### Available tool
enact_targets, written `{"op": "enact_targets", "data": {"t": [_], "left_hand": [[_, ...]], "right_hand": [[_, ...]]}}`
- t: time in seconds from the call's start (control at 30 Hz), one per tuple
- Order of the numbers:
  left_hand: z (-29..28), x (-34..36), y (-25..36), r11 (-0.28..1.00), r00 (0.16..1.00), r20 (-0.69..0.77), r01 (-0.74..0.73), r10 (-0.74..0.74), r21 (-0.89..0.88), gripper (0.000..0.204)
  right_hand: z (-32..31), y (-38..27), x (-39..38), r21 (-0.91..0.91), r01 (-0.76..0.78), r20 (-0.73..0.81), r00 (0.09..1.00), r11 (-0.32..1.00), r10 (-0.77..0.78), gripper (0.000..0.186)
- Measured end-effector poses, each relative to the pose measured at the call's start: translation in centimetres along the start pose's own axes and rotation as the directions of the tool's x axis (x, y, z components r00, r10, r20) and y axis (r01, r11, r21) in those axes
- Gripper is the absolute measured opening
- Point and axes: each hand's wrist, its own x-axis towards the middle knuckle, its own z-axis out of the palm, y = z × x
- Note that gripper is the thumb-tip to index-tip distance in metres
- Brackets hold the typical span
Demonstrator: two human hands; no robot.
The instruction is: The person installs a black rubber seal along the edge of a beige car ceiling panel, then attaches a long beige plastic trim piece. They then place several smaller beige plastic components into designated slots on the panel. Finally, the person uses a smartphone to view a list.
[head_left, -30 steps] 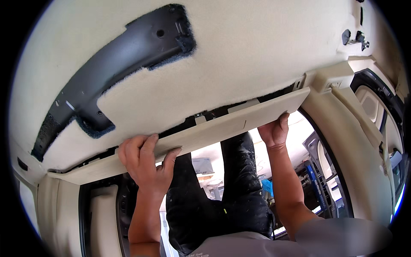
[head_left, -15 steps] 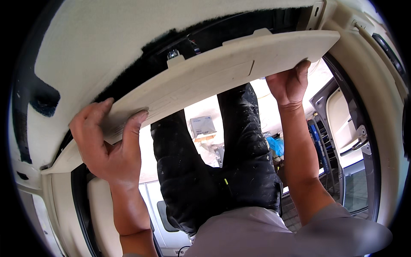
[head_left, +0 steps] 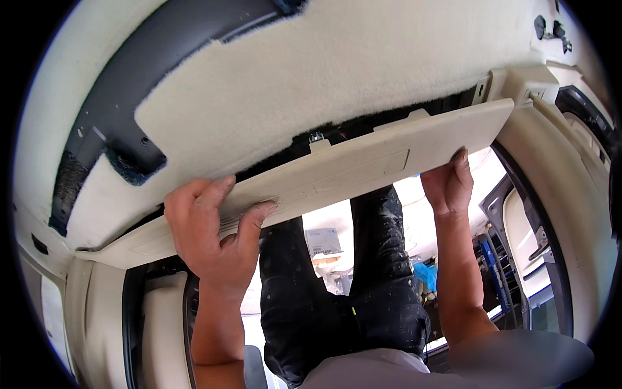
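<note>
A long beige plastic trim panel point(head_left: 363, 162) with tabs along its far edge lies across the view. My left hand point(head_left: 214, 227) grips it left of the middle, thumb on its face and fingers over the far edge. Toward its right end my right hand point(head_left: 450, 181) holds the near edge, thumb up on the face and the other fingers partly hidden under it. Behind the far edge runs a dark gap, where a small metal clip point(head_left: 316, 137) shows beside one tab. Beyond the gap stretches the cream, fuzzy headliner point(head_left: 363, 58) of a vehicle.
A dark curved strip point(head_left: 175, 71) borders the headliner at the left. Beige pillar trim point(head_left: 551, 175) stands at the right, with an open door point(head_left: 525, 240) beyond. Below, between my black-trousered legs point(head_left: 382, 259), sits a white box point(head_left: 322, 242); a blue bag point(head_left: 425, 275) lies farther right.
The view has tilted, so more headliner shows and the panel and hands sit lower. My left hand appears farther right along the panel. Both hands keep their hold.
</note>
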Motion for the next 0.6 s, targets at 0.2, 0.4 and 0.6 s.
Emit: {"op": "enact_targets", "data": {"t": [0.2, 0.4, 0.6], "left_hand": [[-0.1, 1.0, -0.9, 0.999, 1.000, -0.010, -0.028, 0.028, 0.020, 0.054], [1.6, 0.0, -2.0, 0.995, 0.990, -0.120, -0.069, 0.077, 0.069, 0.069], [2.2, 0.4, -0.3, 0.799, 0.803, 0.472, -0.530, 0.364, 0.284, 0.093]], "right_hand": [[2.9, -0.2, -0.1, -0.159, -0.016, -0.042, 0.999, 0.987, 0.009, 0.072], [3.5, 0.8, 1.5, -0.189, -0.002, -0.063, 0.998, 0.982, -0.010, 0.071], [5.6, 1.0, 1.5, -0.299, 0.019, -0.144, 0.987, 0.954, -0.065, 0.076]]}}
